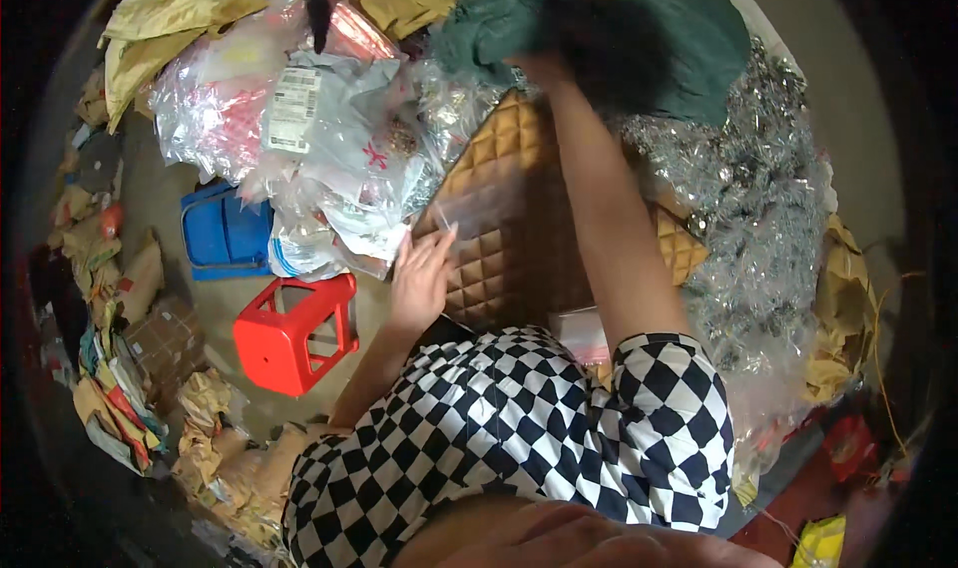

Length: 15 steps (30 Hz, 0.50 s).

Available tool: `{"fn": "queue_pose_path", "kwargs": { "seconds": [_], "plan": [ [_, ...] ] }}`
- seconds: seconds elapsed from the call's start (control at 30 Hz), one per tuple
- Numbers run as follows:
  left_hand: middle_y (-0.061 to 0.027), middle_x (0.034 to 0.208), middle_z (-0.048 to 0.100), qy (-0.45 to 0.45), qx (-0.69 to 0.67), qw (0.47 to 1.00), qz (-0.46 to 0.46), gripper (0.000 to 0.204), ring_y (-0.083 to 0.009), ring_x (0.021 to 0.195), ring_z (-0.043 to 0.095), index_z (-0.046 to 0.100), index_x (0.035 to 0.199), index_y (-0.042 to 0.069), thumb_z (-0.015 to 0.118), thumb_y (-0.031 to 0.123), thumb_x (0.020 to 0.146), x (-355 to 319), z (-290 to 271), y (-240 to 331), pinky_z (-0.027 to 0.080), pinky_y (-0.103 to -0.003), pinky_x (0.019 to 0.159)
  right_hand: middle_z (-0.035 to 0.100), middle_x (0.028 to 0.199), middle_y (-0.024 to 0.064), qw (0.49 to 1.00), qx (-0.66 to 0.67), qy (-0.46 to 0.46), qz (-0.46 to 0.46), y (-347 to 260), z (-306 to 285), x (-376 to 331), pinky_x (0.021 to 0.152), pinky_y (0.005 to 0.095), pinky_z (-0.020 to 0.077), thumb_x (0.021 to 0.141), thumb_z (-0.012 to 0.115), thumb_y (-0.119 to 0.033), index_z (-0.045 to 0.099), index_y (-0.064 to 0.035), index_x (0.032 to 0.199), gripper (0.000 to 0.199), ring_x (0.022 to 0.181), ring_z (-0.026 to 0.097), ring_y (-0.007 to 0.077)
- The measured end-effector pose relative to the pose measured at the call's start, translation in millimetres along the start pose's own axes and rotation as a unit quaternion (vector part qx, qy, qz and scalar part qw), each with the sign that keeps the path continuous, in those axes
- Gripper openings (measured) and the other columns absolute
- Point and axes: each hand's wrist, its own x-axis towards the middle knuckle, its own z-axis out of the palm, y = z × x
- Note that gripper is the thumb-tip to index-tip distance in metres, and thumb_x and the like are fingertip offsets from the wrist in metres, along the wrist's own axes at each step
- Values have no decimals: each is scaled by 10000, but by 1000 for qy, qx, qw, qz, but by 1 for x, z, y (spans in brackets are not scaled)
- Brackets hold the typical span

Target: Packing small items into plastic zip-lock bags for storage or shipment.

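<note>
My left hand (423, 271) is at the edge of a brown quilted mat (479, 286), its fingers closed on the corner of a small clear plastic bag (481, 209). The bag lies over the mat, and I see nothing inside it. My right arm stretches far forward across the mat. At its end my right hand (544, 72) is blurred and partly covered by a dark, smeared shape against green cloth (699, 54), so its fingers do not show. A flat stack of clear bags with a pink stripe (581, 336) lies close to my lap.
Clear bags with silvery tinsel-like contents (748, 239) are heaped on the right. White and clear packages (344, 139) pile up on the left. Nearby are a red plastic stool (284, 348), a blue stool (222, 234), a cardboard box (165, 343) and crumpled brown paper (235, 458).
</note>
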Motion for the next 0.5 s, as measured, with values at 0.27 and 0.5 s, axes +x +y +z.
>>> {"fn": "queue_pose_path", "kwargs": {
  "seconds": [0.27, 0.5],
  "plan": [
    [-187, 920, 650, -138, -68, 983, -99, 563, -332, 840, 641, 508, 1374, 196, 562, 17, 842, -16, 22, -24, 509, -414, 690, 689, 1034, 94, 825, 484, -12, 291, 13, -14, -126, 828, 330, 501, 834, 702, -266, 700, -56, 1067, 314, 949, 646, 201],
    [-163, 1205, 555, -111, -87, 986, 92, 295, -340, 1108, 551, 674, 1064, 66, 610, -1, 784, 22, 48, 2, 479, -399, 912, 710, 1027, 142, 827, 491, -131, 242, -2, -118, -283, 779, 362, 518, 782, 730, -313, 713, -67, 1052, 366, 952, 675, 310]
  ]
}}
